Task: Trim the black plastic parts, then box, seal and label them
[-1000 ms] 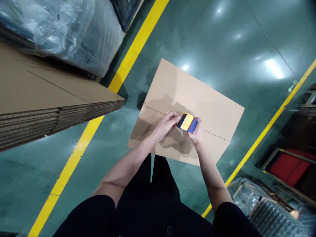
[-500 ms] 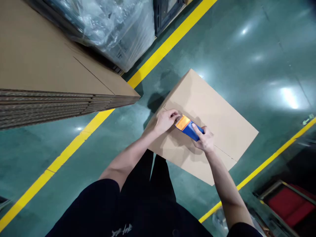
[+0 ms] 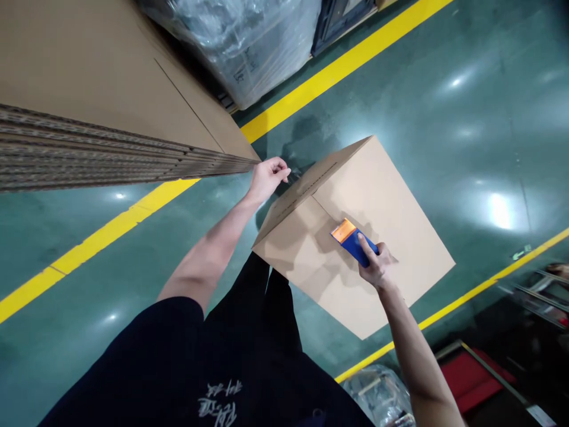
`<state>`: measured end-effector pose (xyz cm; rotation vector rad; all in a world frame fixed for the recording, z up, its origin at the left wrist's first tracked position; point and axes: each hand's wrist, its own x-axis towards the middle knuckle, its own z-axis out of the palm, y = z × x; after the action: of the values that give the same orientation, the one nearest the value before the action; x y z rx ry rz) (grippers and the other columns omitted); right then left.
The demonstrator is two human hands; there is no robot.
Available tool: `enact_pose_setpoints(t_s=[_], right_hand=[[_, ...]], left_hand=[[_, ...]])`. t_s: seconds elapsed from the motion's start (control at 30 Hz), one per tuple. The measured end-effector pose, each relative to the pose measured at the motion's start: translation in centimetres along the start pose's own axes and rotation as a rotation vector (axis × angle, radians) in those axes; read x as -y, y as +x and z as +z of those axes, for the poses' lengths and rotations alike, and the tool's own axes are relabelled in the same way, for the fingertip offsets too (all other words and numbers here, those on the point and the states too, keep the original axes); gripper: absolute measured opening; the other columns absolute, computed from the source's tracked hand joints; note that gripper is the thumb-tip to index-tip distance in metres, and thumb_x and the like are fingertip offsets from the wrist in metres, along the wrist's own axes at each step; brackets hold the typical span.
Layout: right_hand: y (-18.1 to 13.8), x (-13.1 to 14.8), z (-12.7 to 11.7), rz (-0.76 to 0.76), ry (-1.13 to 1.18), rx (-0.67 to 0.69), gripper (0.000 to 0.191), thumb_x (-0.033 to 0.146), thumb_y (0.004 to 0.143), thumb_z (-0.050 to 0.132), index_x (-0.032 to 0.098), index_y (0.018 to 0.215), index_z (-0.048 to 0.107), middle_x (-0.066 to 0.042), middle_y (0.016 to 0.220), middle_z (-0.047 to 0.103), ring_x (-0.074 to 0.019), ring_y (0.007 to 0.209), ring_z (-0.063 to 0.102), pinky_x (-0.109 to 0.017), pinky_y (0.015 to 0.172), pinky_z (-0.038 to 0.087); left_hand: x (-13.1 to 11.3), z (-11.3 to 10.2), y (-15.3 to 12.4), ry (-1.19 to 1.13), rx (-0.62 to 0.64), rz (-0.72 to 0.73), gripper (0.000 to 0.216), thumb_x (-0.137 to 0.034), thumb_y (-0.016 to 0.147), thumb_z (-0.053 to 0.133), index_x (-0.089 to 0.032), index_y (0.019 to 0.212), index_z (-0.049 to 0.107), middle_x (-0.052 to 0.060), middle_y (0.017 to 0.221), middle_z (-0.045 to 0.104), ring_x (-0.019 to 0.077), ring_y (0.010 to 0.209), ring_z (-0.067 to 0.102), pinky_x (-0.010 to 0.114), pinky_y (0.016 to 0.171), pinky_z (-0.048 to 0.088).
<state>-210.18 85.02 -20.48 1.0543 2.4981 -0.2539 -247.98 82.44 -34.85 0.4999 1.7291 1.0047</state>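
My right hand (image 3: pixel 377 265) grips a blue tape dispenser (image 3: pixel 355 243) with an orange front end, held just over the top of a brown cardboard box (image 3: pixel 400 219). The thumb lies along its blue side. A seam runs across the box top, and the side facing the stack carries dark print. Beyond the box's left edge, my left hand (image 3: pixel 269 178) is in the air with its fingers pinched together. Whatever they hold, if anything, is too small to make out.
Flattened cardboard sheets (image 3: pixel 102 89) are stacked at the left, their corner close to my left hand. Behind them stands a plastic-wrapped load (image 3: pixel 262 53). Yellow lines (image 3: pixel 347 59) cross the green floor. A red object (image 3: pixel 475 379) and plastic-wrapped items (image 3: pixel 377 391) are at lower right.
My left hand has moved from the dispenser's front end up and left, past the box edge. The dispenser stays in my right hand above the box. The view has shifted, showing more of the box's side.
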Motion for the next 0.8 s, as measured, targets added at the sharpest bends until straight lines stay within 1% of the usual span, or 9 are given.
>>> enact_pose_setpoints(t_s=[0.17,0.27,0.37,0.47,0.57,0.63,0.67,0.73,0.8], right_hand=[[0.2,0.3,-0.6,0.063,-0.025,0.122,0.077,0.026,0.079,0.062,0.034,0.154,0.048,-0.005,0.088,0.048,-0.0157,0.066,0.048,-0.023,0.052,0.034],[0.4,0.5,-0.7,0.056,-0.002,0.135,0.08,0.025,0.078,0.06,0.034,0.156,0.044,-0.005,0.088,0.047,-0.0167,0.067,0.048,-0.024,0.053,0.035],[0.7,0.7,-0.6,0.054,0.006,0.151,0.079,0.024,0.079,0.059,0.034,0.156,0.045,-0.005,0.089,0.046,-0.0178,0.07,0.05,-0.024,0.054,0.036],[1.0,1.0,-0.5,0.061,-0.01,0.196,0.075,0.024,0.08,0.061,0.035,0.153,0.05,-0.006,0.09,0.046,-0.0182,0.072,0.05,-0.024,0.054,0.036],[1.4,1.2,-0.5,0.061,-0.024,0.223,0.073,0.022,0.081,0.061,0.034,0.152,0.051,-0.006,0.09,0.045,-0.0188,0.073,0.05,-0.024,0.054,0.036],[1.6,1.3,-0.5,0.058,-0.032,0.228,0.072,0.022,0.082,0.062,0.033,0.152,0.05,-0.006,0.091,0.045,-0.0193,0.073,0.051,-0.025,0.054,0.037],[1.7,1.5,-0.5,0.057,-0.034,0.23,0.073,0.023,0.082,0.062,0.033,0.153,0.05,-0.006,0.091,0.045,-0.0195,0.074,0.051,-0.025,0.055,0.038],[1.9,1.7,-0.5,0.058,-0.041,0.223,0.074,0.022,0.081,0.063,0.032,0.154,0.049,-0.006,0.091,0.045,-0.0203,0.074,0.052,-0.026,0.055,0.039],[2.0,1.9,-0.4,0.063,-0.05,0.205,0.076,0.02,0.081,0.062,0.032,0.155,0.047,-0.006,0.09,0.046,-0.021,0.074,0.052,-0.026,0.054,0.04]], left_hand=[[0.3,0.5,0.7,-0.019,0.005,0.005,0.009,-0.021,0.08,0.066,-0.018,0.073,0.061,-0.002,0.061,0.062,0.0111,0.058,0.054,0.025,0.061,0.04],[0.7,0.2,1.0,-0.03,0.007,0.001,0.008,-0.02,0.079,0.066,-0.018,0.073,0.061,-0.002,0.061,0.061,0.0112,0.058,0.054,0.025,0.063,0.041],[1.9,0.2,1.5,-0.026,-0.004,-0.005,0.008,-0.021,0.08,0.066,-0.018,0.074,0.061,-0.002,0.062,0.061,0.011,0.059,0.054,0.025,0.064,0.041],[3.9,1.7,1.8,-0.005,0.045,-0.125,0.007,-0.02,0.081,0.063,-0.018,0.076,0.059,-0.003,0.063,0.06,0.0109,0.058,0.053,0.023,0.064,0.041],[5.8,4.5,1.2,0.084,0.149,-0.27,0.006,-0.019,0.083,0.059,-0.017,0.078,0.059,-0.002,0.067,0.061,0.0117,0.059,0.054,0.023,0.061,0.042],[6.6,6.1,0.5,0.141,0.176,-0.28,0.007,-0.021,0.086,0.06,-0.017,0.08,0.063,-0.001,0.072,0.063,0.0139,0.067,0.059,0.025,0.067,0.047],[6.8,6.6,0.2,0.167,0.169,-0.267,0.007,-0.022,0.086,0.061,-0.018,0.083,0.066,0.001,0.077,0.065,0.0157,0.074,0.062,0.026,0.074,0.049],[7.0,6.9,-0.3,0.234,0.125,-0.249,0.012,-0.022,0.086,0.065,-0.019,0.095,0.073,0.005,0.097,0.067,0.0208,0.096,0.065,0.031,0.089,0.05],[6.8,6.5,-0.8,0.289,0.074,-0.245,0.03,-0.018,0.082,0.07,-0.02,0.111,0.074,0.011,0.121,0.063,0.027,0.117,0.06,0.037,0.101,0.048]])
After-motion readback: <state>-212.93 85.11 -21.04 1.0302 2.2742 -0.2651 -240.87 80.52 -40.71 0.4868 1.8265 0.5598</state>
